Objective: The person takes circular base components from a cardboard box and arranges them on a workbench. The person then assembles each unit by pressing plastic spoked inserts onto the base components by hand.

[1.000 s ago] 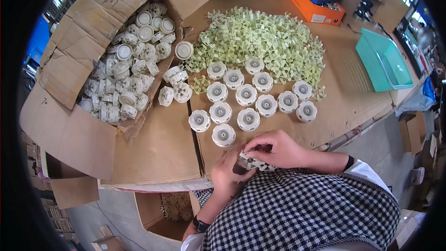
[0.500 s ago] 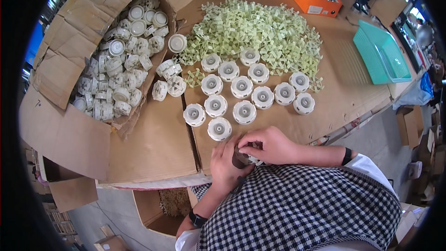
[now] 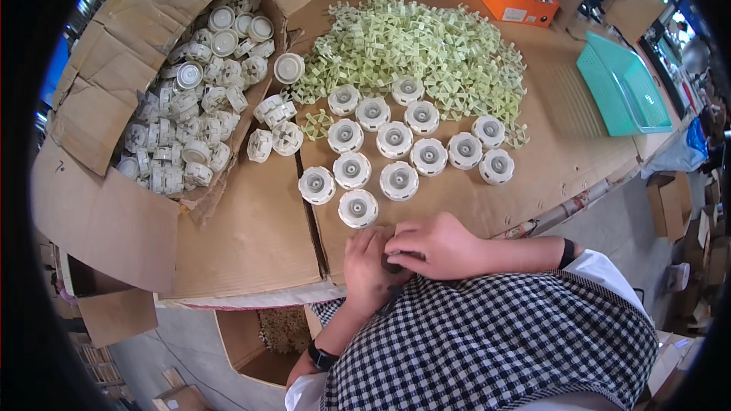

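Close to my body at the table's front edge, my left hand (image 3: 367,272) is closed around a small dark thing (image 3: 391,263), mostly hidden by fingers. My right hand (image 3: 438,246) bends over it, thumb and fingers pinched together at the dark piece; whatever they grip is too covered to name. Just beyond my hands stand several round white plastic housings (image 3: 358,208), each with a grey cupped centre, set out in loose rows. Behind them spreads a big heap of pale green plastic clips (image 3: 426,53). More white housings (image 3: 198,114) lie jumbled in an open cardboard box to the left.
The cardboard box's flaps (image 3: 106,221) spread over the table's left side. A turquoise basket (image 3: 609,99) stands at the right, an orange box (image 3: 510,4) at the back. Below the table's front edge sits a carton (image 3: 236,346) with small brown pieces inside.
My right hand has shifted slightly down and left, its fingers closing further over the piece. The white part visible below it before is now covered. The housings on the table stay put.
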The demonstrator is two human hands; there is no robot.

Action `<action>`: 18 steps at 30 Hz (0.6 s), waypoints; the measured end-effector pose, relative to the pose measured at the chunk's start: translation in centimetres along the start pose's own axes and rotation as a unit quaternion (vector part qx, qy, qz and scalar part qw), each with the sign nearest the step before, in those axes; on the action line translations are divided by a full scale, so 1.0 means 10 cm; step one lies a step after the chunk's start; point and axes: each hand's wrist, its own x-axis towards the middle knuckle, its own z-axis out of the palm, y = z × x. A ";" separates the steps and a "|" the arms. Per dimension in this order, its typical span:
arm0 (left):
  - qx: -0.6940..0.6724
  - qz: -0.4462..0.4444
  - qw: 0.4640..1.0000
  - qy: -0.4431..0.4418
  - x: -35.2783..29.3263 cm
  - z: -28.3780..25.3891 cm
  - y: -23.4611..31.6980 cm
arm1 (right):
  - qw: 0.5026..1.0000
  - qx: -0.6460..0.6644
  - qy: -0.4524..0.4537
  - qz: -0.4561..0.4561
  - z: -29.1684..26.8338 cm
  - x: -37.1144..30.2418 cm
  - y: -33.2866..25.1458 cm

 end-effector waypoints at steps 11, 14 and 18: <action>-0.005 0.018 1.000 0.007 -0.02 0.01 0.04 | 0.997 -0.058 0.005 -0.049 -0.05 -0.29 0.05; -0.001 0.027 1.000 0.003 -0.02 0.01 0.03 | 0.995 -0.077 -0.026 -0.064 -0.06 -0.29 0.04; 0.008 0.049 0.998 0.037 -0.04 0.06 0.00 | 0.997 0.000 -0.038 -0.064 -0.02 -0.11 0.03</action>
